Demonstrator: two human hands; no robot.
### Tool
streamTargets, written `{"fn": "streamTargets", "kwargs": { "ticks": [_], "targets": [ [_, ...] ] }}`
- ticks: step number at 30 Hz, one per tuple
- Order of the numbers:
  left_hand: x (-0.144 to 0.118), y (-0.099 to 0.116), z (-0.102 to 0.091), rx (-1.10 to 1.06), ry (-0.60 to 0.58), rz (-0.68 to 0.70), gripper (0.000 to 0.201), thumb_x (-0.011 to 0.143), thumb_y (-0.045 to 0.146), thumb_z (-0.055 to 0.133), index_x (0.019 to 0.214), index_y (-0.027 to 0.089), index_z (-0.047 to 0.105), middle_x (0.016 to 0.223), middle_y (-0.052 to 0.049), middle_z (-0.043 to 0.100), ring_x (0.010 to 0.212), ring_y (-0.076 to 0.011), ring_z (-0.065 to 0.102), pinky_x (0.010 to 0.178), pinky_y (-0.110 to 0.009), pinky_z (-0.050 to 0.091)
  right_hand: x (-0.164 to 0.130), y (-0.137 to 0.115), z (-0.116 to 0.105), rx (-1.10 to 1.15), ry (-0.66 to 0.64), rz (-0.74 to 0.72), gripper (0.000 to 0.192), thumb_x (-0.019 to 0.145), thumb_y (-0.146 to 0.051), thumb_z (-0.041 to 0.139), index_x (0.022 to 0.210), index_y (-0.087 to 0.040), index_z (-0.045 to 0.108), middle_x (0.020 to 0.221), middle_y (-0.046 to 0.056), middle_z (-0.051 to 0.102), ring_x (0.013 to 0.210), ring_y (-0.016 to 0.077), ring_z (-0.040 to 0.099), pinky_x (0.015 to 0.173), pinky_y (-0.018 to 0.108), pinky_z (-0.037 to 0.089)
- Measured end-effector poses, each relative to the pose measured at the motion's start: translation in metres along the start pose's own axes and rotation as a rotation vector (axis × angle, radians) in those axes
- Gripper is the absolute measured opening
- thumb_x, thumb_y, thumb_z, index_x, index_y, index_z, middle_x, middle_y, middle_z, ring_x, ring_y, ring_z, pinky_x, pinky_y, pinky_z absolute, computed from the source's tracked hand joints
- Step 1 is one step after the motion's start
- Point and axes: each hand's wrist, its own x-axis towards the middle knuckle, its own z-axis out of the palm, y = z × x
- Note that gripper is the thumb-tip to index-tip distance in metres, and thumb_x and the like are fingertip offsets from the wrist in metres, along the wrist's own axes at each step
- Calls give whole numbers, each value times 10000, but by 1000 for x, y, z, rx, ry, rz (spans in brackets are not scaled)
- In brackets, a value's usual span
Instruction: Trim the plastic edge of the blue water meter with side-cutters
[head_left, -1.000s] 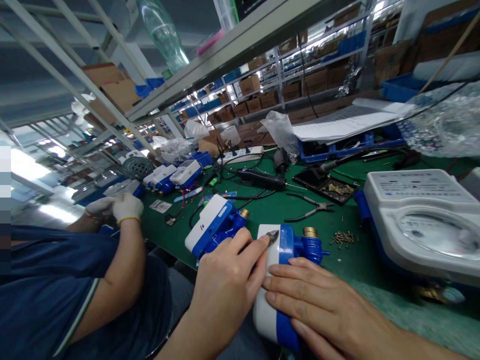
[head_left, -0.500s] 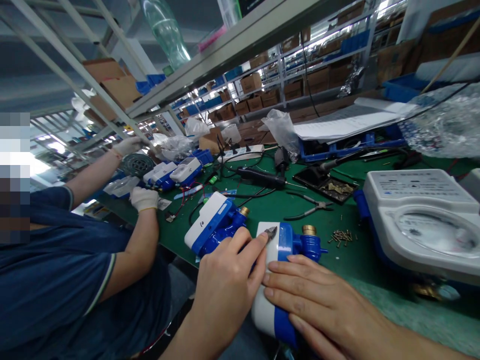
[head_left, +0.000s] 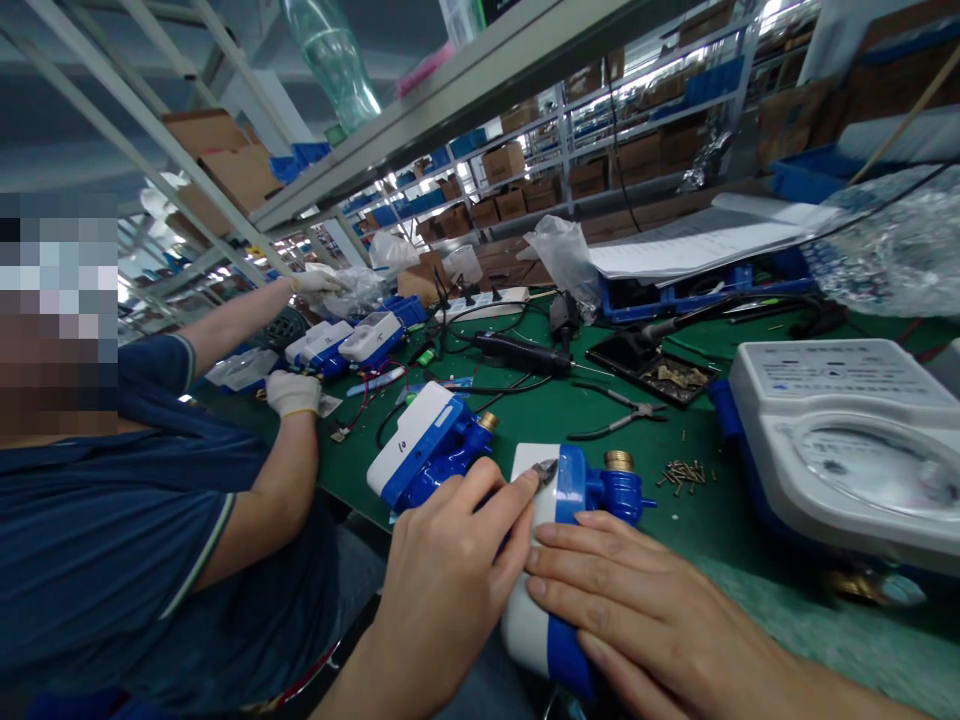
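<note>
**Two hands on a water meter at the desk edge**

The meter (head_left: 559, 500), white with a blue band and a brass fitting, lies at the near edge of the green desk (head_left: 697, 520), partly overhanging it; the left hand (head_left: 442, 590) rests against its left side, fingers curled, the forefinger and thumb pinched on a small dark metal piece (head_left: 546, 470) at the meter's top face; what that piece is cannot be told; the right hand (head_left: 637, 610) lies flat along the meter's right side, fingers extended and pressing on the casing, its grip loose and closed round nothing.

Just left of the meter stands a second meter (head_left: 420, 450), tilted; pliers (head_left: 619, 415) lie beyond, and a scatter of screws (head_left: 682, 472) sits just right of the brass fitting; a larger white meter (head_left: 847, 440) fills the right of the desk; a dark driver (head_left: 517, 355) with its cable lies further back.

A co-worker in a blue shirt (head_left: 112, 560) sits to the left, with gloved hands (head_left: 292, 392) at other meters (head_left: 352, 340).
</note>
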Motion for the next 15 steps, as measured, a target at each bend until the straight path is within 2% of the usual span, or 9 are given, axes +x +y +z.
{"fn": "streamTargets", "kwargs": {
  "ticks": [5, 10, 15],
  "targets": [
    [-1, 2, 1, -15, 23, -3, 237, 913, 260, 502, 1127, 319, 586, 895, 25, 601, 750, -156, 601, 667, -284, 496, -1, -1, 2, 4, -52, 7, 376, 862, -148, 524, 1230, -178, 597, 1315, 32, 559, 1243, 99, 488, 1125, 263, 217],
    [0, 5, 2, -21, 30, -7, 243, 911, 256, 506, 1132, 317, 586, 888, 26, 601, 748, -152, 598, 670, -279, 494, -1, 0, 4, -10, -26, 1, 355, 893, -164, 495, 1232, -184, 596, 1301, 13, 574, 1226, 86, 502, 1125, 244, 212],
    [0, 6, 0, -18, 0, 2, 241, 916, 264, 497, 1135, 325, 579, 910, 30, 602, 754, -150, 599, 659, -277, 491, -2, 1, 2, -26, -102, -16, 396, 871, -159, 503, 1261, -152, 573, 1342, 50, 534, 1266, 107, 464, 1127, 278, 204]
  ]
}}
